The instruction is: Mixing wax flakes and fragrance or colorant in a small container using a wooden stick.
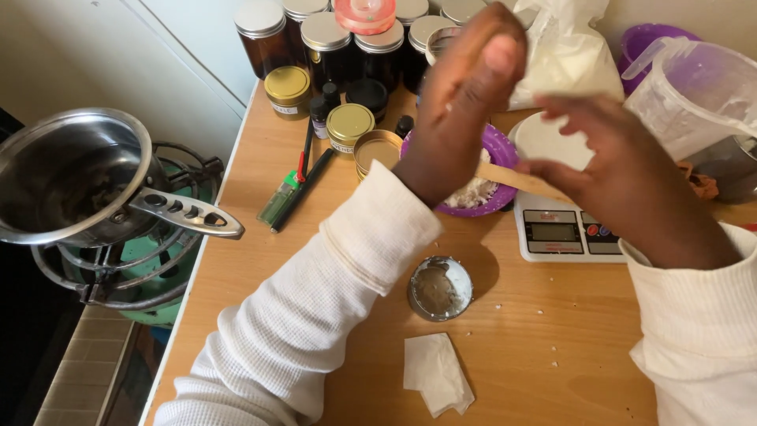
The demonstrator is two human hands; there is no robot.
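Note:
My left hand [461,102] is raised above a purple bowl [500,150] of white flaky stuff, fingers bunched together; whether it pinches any is hidden. My right hand [623,177] holds a flat wooden stick [516,180] whose tip lies in that bowl. A white kitchen scale [560,233] sits under the right hand, with a white dish [548,138] on it. A small open tin [440,288] with a greyish inside rests on the wooden table [520,379] below my left forearm.
Several brown jars with metal lids [327,43] and gold-lidded tins [349,125] stand at the back. A bag of white flakes [564,59] and a clear jug [694,91] are back right. A steel saucepan [75,177] sits on a gas burner left. A lighter [281,201] and tissue [436,375] lie on the table.

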